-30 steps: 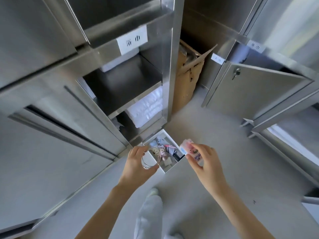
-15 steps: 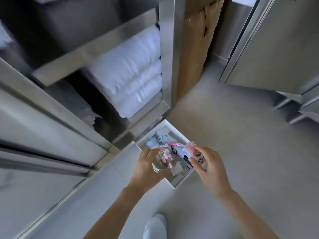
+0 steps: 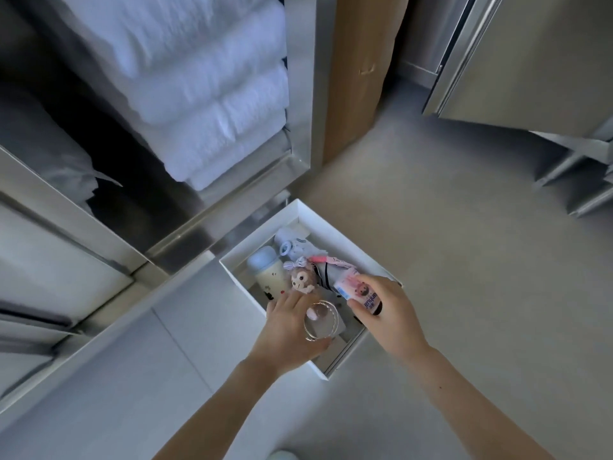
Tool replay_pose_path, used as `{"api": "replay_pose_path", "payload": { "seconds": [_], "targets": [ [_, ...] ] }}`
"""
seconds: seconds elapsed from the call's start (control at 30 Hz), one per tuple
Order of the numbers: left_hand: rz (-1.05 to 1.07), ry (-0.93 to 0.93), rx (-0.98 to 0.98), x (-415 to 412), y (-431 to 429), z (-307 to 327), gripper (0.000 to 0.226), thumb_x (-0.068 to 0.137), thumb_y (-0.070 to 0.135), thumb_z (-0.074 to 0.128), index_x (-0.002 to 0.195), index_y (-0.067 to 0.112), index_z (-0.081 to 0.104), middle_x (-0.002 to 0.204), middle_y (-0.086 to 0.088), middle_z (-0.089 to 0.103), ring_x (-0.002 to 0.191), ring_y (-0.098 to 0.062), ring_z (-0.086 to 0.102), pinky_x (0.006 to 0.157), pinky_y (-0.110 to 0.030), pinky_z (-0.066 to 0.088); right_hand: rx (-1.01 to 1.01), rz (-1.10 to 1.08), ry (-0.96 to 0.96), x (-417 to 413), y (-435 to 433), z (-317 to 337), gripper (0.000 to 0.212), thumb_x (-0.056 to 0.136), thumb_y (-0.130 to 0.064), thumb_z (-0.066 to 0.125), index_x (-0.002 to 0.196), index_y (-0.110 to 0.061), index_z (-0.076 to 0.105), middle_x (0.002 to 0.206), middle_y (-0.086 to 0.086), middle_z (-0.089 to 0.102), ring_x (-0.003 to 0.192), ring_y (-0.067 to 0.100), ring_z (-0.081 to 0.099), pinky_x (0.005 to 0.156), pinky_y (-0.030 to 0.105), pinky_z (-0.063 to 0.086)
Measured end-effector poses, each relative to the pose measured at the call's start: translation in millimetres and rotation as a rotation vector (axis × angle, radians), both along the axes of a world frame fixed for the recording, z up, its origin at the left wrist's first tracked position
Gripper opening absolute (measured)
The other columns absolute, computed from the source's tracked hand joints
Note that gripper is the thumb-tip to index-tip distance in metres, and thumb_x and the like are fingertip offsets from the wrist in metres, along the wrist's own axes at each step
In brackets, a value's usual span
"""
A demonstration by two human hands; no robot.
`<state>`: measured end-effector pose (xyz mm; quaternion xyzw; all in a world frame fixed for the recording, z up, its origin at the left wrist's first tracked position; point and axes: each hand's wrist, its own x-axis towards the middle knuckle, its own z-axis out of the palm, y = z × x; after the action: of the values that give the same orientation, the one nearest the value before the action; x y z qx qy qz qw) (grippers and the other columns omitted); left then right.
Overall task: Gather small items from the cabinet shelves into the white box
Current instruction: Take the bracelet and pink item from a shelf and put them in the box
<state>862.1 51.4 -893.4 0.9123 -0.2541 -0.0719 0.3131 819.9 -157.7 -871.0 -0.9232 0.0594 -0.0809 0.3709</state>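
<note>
My left hand [image 3: 288, 330] pinches bangles [image 3: 321, 322], my right hand [image 3: 391, 317] grips a small bottle [image 3: 360, 295]; dropped near the 6 o'clock corner of the white box [image 3: 345, 234], I fear they'd bounce out.

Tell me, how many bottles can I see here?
2. A blue-capped bottle sits in the white box, near its left wall; a small pink-labelled bottle is held over the box by the right hand. Others may be hidden under the box's contents.
</note>
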Motion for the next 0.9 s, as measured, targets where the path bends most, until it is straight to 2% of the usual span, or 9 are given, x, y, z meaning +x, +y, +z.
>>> {"api": "replay_pose_path", "payload": {
  "seconds": [0.07, 0.13, 0.2, 0.33, 0.43, 0.53, 0.6, 0.7, 0.9],
  "targets": [
    [-0.013, -0.017, 0.021, -4, -2, -7, 0.067, 0.058, 0.054, 0.069, 0.12, 0.033, 0.056, 0.114, 0.016, 0.054, 0.113, -0.014, 0.046, 0.095, -0.03, 0.03, 0.009, -0.028, -0.022, -3, -3, -2, 0.038, 0.082, -0.021, 0.076, 0.118, -0.018, 0.066, 0.108, -0.007, 0.068, 0.1, 0.012, 0.057, 0.09, 0.007, 0.036],
    [-0.009, -0.017, 0.031, -7, -3, -10, 0.069, 0.057, 0.057, 0.065, 0.121, 0.033, 0.056, 0.115, 0.017, 0.053, 0.114, -0.013, 0.043, 0.095, -0.031, 0.03, 0.009, -0.04, -0.025, -5, -3, -1, 0.038, 0.082, -0.018, 0.077, 0.117, -0.016, 0.066, 0.107, -0.006, 0.068, 0.099, 0.011, 0.055, 0.089, 0.004, 0.033],
    [-0.029, -0.03, 0.046, -9, -3, -11, 0.071, 0.059, 0.059, 0.064, 0.124, 0.033, 0.056, 0.115, 0.016, 0.052, 0.114, -0.013, 0.041, 0.094, -0.032, 0.032, 0.01, -0.042, -0.009, -6, -2, -4, 0.038, 0.083, -0.021, 0.076, 0.119, -0.017, 0.065, 0.11, -0.006, 0.067, 0.102, 0.014, 0.056, 0.091, 0.009, 0.036],
    [-0.018, -0.005, -0.007, -10, 0, -11, 0.075, 0.062, 0.056, 0.069, 0.13, 0.028, 0.054, 0.122, 0.013, 0.054, 0.119, -0.016, 0.044, 0.099, -0.035, 0.036, 0.028, -0.011, 0.011, -6, 2, -6, 0.039, 0.085, -0.034, 0.068, 0.121, -0.02, 0.063, 0.114, -0.006, 0.066, 0.106, 0.02, 0.06, 0.093, 0.03, 0.047],
    [0.008, -0.039, -0.093, -7, 9, -8, 0.067, 0.063, 0.05, 0.069, 0.124, 0.025, 0.056, 0.122, 0.008, 0.057, 0.119, -0.019, 0.051, 0.099, -0.036, 0.039, 0.012, 0.016, 0.0, -7, 7, -7, 0.038, 0.084, -0.027, 0.072, 0.121, -0.019, 0.063, 0.114, -0.004, 0.065, 0.106, 0.021, 0.059, 0.092, 0.026, 0.046],
    [0.068, -0.097, -0.144, -6, 24, -6, 0.057, 0.068, 0.045, 0.07, 0.117, 0.018, 0.062, 0.116, 0.005, 0.059, 0.107, -0.016, 0.055, 0.098, -0.03, 0.037, -0.06, 0.078, 0.028, -10, 11, -10, 0.039, 0.084, -0.02, 0.074, 0.121, -0.017, 0.063, 0.114, -0.001, 0.064, 0.105, 0.022, 0.056, 0.09, 0.021, 0.042],
    [0.101, -0.125, -0.138, -6, 32, -8, 0.053, 0.071, 0.046, 0.068, 0.115, 0.016, 0.064, 0.113, 0.004, 0.06, 0.109, -0.015, 0.054, 0.1, -0.029, 0.037, -0.126, 0.118, 0.068, -11, 14, -13, 0.038, 0.084, -0.021, 0.073, 0.12, -0.015, 0.062, 0.114, 0.001, 0.064, 0.104, 0.023, 0.056, 0.088, 0.026, 0.044],
    [0.095, -0.141, -0.106, -8, 39, -14, 0.045, 0.076, 0.046, 0.067, 0.108, 0.015, 0.066, 0.109, 0.004, 0.063, 0.115, -0.017, 0.054, 0.105, -0.037, 0.039, -0.23, 0.147, 0.099, -10, 16, -18, 0.035, 0.084, -0.023, 0.073, 0.115, -0.013, 0.061, 0.109, 0.004, 0.065, 0.098, 0.026, 0.057, 0.082, 0.032, 0.047],
    [0.081, -0.102, -0.063, -8, 41, -13, 0.037, 0.08, 0.047, 0.066, 0.103, 0.018, 0.068, 0.096, 0.01, 0.063, 0.099, -0.013, 0.058, 0.11, -0.039, 0.034, -0.264, 0.144, 0.084, -7, 15, -23, 0.025, 0.087, -0.032, 0.064, 0.102, -0.012, 0.06, 0.096, 0.001, 0.062, 0.084, 0.024, 0.059, 0.072, 0.037, 0.049]
  ]
}}
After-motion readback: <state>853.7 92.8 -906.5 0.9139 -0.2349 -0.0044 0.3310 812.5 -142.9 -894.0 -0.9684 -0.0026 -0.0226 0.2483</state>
